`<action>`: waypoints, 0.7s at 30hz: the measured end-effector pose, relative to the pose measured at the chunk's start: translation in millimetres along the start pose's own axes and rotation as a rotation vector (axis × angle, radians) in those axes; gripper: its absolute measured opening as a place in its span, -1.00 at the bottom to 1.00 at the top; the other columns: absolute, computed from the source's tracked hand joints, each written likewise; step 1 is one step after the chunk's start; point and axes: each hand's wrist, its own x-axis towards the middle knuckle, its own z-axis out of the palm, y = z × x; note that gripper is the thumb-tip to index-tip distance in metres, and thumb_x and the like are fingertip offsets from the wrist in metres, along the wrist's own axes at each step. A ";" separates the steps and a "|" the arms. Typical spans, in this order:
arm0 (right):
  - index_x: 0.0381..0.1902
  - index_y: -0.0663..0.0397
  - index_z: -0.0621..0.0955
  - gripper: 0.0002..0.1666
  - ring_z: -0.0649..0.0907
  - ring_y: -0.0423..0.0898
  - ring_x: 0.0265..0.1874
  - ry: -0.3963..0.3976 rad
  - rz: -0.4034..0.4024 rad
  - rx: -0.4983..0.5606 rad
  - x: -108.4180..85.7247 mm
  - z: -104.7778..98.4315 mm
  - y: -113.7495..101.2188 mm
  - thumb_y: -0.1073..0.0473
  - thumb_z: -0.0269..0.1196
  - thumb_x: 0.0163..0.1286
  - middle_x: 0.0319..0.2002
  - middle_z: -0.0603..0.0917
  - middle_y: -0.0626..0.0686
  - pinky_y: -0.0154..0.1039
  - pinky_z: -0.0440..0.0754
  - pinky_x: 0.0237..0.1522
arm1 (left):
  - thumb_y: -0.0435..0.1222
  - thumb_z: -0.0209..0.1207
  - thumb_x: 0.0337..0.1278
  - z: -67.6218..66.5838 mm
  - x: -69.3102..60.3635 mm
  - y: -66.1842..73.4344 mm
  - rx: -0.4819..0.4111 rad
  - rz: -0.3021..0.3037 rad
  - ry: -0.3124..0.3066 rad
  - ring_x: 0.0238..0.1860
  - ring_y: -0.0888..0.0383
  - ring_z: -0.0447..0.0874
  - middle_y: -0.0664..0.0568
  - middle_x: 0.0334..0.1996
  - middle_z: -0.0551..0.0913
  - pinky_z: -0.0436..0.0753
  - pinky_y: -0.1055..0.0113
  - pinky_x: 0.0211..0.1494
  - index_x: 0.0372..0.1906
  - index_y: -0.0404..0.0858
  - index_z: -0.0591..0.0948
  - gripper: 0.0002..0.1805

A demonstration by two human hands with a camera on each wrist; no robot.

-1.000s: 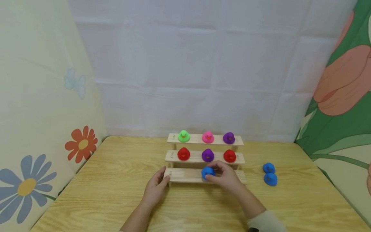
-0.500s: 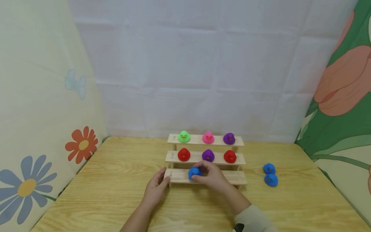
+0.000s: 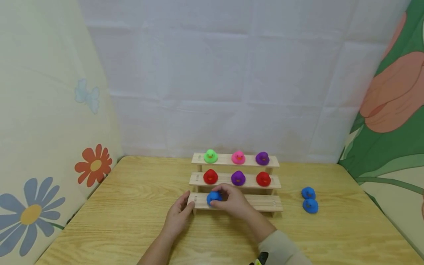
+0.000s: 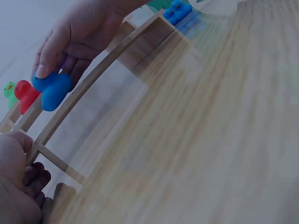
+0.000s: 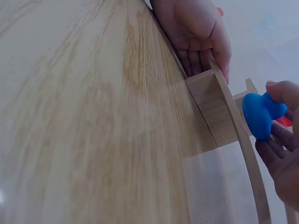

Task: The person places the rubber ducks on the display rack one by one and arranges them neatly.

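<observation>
A three-tier wooden rack [image 3: 265, 202] stands on the table. My left hand [image 3: 179, 213] grips the left end of its lowest tier, thumb at the front, as the left wrist view [image 4: 18, 175] also shows. Between thumb and fingers, my right hand [image 3: 233, 202] pinches a blue rubber duck [image 3: 213, 198] over the left part of that tier; in the right wrist view the duck [image 5: 259, 114] is just above or at the board, I cannot tell which. The middle tier bears a red duck [image 3: 210, 177], a purple duck [image 3: 238, 178] and another red duck [image 3: 263, 179].
On the top tier sit a green duck [image 3: 210, 156], a pink duck [image 3: 238, 157] and a purple duck [image 3: 262, 158]. Two blue ducks [image 3: 310, 206] lie close together on the table [image 3: 344, 228], right of the rack. A white cloth [image 3: 212, 73] hangs behind.
My right hand has moved left along the lowest tier with the blue duck, from right of the middle to near the left end. The left hand has stayed in place.
</observation>
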 end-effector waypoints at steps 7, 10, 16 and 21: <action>-0.05 0.05 0.64 -0.64 0.59 -0.12 -0.09 -0.016 -0.017 -0.020 4.6 6.5 -1.7 0.14 0.44 0.20 -0.02 0.69 0.04 -0.17 0.61 0.04 | -0.29 0.04 0.44 -0.3 -0.1 -0.7 -0.012 0.010 -0.003 0.43 -0.19 0.29 -0.34 0.38 0.35 0.29 -0.05 0.48 0.45 -0.43 0.23 -0.41; -0.05 0.05 0.64 -0.64 0.59 -0.11 -0.07 -0.022 -0.027 -0.024 5.3 8.8 -0.7 0.15 0.44 0.20 -0.02 0.69 0.04 -0.15 0.62 0.07 | -0.28 0.05 0.43 -0.1 -0.4 -1.5 -0.012 0.012 -0.003 0.43 -0.20 0.29 -0.34 0.38 0.36 0.30 -0.06 0.48 0.45 -0.43 0.23 -0.40; -0.04 0.08 0.63 -0.64 0.63 -0.06 -0.01 -0.028 -0.044 -0.010 5.3 11.3 0.2 0.17 0.43 0.21 -0.02 0.70 0.06 -0.09 0.62 0.14 | -0.29 0.05 0.42 0.7 -0.1 -2.0 -0.012 0.022 0.002 0.42 -0.18 0.32 -0.34 0.37 0.38 0.31 -0.04 0.48 0.44 -0.44 0.24 -0.40; -0.03 0.07 0.63 -0.64 0.62 -0.01 0.05 -0.033 -0.022 0.043 4.1 11.6 0.8 0.18 0.42 0.22 0.00 0.69 0.06 0.00 0.58 0.22 | -0.26 0.04 0.43 -0.3 0.3 -2.0 -0.003 0.019 -0.006 0.44 -0.19 0.28 -0.33 0.39 0.34 0.28 -0.05 0.49 0.45 -0.43 0.23 -0.40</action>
